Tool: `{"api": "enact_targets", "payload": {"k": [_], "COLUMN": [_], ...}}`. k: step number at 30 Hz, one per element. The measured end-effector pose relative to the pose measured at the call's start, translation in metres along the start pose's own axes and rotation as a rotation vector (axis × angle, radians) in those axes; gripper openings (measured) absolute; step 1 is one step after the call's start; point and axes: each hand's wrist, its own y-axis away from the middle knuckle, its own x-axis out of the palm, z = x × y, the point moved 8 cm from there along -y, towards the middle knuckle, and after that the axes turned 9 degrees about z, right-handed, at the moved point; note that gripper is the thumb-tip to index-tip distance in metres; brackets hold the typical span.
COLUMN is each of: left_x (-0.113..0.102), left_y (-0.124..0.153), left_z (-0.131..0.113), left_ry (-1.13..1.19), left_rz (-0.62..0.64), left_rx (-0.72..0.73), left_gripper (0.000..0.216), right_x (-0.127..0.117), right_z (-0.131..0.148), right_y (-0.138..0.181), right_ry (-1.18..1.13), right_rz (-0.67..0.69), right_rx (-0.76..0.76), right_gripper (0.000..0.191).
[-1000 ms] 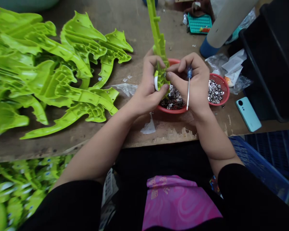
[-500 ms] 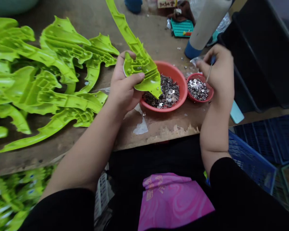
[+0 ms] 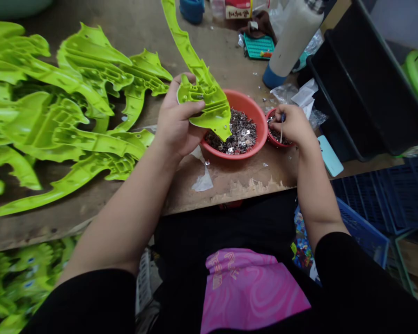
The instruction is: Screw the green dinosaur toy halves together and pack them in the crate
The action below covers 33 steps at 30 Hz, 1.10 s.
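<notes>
Lime-green, long, ribbed plastic shell tilts over a wide red plastic bowl, its broad end clamped in the left hand; probably light, stiff, slick, best gripped there. Well apart, the right hand dips into a small red container, holding a thin blue-handled screwdriver.

Away from the table's near edge, the held green piece is cut off; what the right fingers touch in the small basket is hidden.

Head cam, angled fwd & down
</notes>
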Motion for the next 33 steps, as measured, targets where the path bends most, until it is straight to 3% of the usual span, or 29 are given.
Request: {"api": "enact_targets", "payload": {"k": [5, 11, 15, 19, 22, 25, 29, 33], "left_x": [-0.004, -0.022, -0.025, -0.016, -0.014, -0.013, -0.006, 0.002], "left_y": [-0.004, -0.020, -0.022, -0.018, -0.017, -0.016, -0.012, -0.008], "left_z": [0.003, 0.018, 0.020, 0.014, 0.010, 0.010, 0.009, 0.002], "left_ry": [0.049, 0.086, 0.092, 0.074, 0.079, 0.080, 0.095, 0.080], "left_rz": [0.031, 0.167, 0.139, 0.173, 0.202, 0.229, 0.225, 0.216], "left_rx": [-0.016, -0.002, 0.023, -0.001, -0.010, -0.027, -0.039, -0.015], "left_gripper": [0.049, 0.063, 0.063, 0.060, 0.059, 0.061, 0.056, 0.051], "right_x": [-0.010, -0.006, -0.008, -0.019, -0.049, -0.067, -0.046, -0.024], "right_z": [-0.013, -0.024, -0.017, -0.019, -0.048, -0.100, -0.157, -0.169], "right_y": [0.004, 0.004, 0.003, 0.018, 0.064, 0.130, 0.179, 0.179], "right_ry": [-0.195, -0.570, -0.542, -0.303, -0.135, -0.054, 0.032, 0.161], "right_rz": [-0.118, -0.122, -0.140, -0.163, -0.371, -0.518, -0.362, -0.285], "right_rx": [-0.038, -0.030, -0.026, 0.024, 0.103, 0.304, 0.554, 0.584], "right_gripper": [0.031, 0.044, 0.042, 0.032, 0.023, 0.029, 0.052, 0.040]}}
